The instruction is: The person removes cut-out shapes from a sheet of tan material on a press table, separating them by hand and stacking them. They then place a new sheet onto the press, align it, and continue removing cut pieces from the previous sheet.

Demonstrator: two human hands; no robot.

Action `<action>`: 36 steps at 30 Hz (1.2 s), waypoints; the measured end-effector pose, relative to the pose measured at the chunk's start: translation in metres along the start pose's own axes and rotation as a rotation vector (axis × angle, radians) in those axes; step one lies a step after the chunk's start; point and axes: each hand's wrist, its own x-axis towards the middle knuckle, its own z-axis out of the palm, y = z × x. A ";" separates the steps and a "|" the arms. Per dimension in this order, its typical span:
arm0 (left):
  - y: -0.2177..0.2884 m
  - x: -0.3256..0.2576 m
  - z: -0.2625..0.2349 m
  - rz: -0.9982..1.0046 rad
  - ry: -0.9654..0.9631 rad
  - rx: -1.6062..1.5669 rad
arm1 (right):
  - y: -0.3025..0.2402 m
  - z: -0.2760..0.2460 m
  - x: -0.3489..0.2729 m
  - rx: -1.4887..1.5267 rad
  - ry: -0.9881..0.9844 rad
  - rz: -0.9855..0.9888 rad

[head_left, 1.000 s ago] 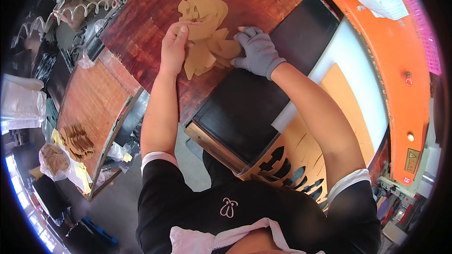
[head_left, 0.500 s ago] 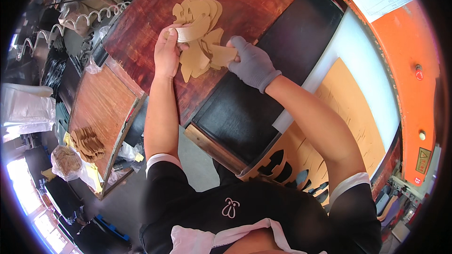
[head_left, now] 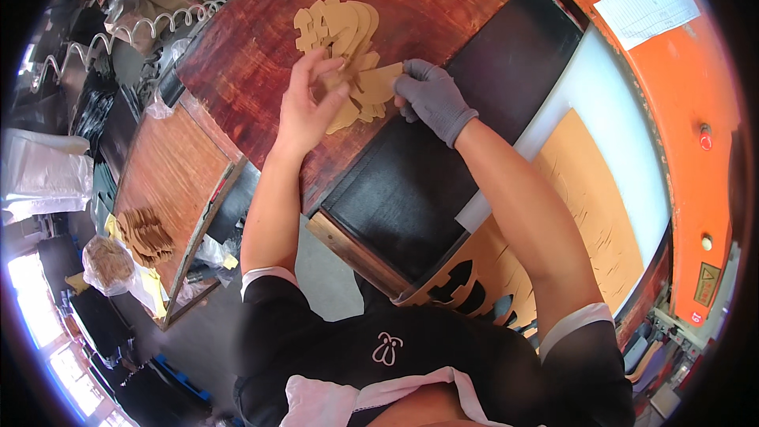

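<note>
A loose pile of flat tan cut-out pieces (head_left: 338,22) lies on the red-brown wooden table (head_left: 237,51), their curved, notched edges overlapping. My bare left hand (head_left: 307,109) is over the near left side of the pile, thumb and fingers apart, with no piece seen in its grasp. My right hand (head_left: 435,101), in a grey glove, pinches the right end of a tan cut-out piece (head_left: 379,84). That piece's other end reaches over the pile toward my left fingers. More tan pieces (head_left: 345,120) lie beneath, partly hidden by my left hand.
A black mat (head_left: 395,213) covers the table's near right side. Beyond it, a tan sheet with cut slits (head_left: 585,190) rests on a white board (head_left: 609,103), beside an orange machine frame (head_left: 688,79). At left, brown cut pieces (head_left: 145,236) are stacked on a low wooden table (head_left: 170,166).
My left hand has let go of the curved piece it held and moved nearer and rightward, fingers spreading. My right hand, still gripping a piece, has shifted slightly right.
</note>
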 end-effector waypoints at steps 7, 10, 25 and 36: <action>0.003 -0.022 -0.009 0.212 -0.163 0.623 | -0.001 0.002 0.000 -0.056 -0.039 0.033; -0.003 -0.017 -0.011 0.241 -0.126 0.556 | -0.004 -0.002 0.000 -0.069 -0.067 0.073; 0.001 0.008 -0.027 -0.312 0.083 -0.304 | -0.006 -0.007 0.000 0.056 -0.147 0.159; 0.001 0.011 -0.033 -0.339 0.075 -0.428 | 0.002 -0.001 0.000 0.075 -0.065 0.079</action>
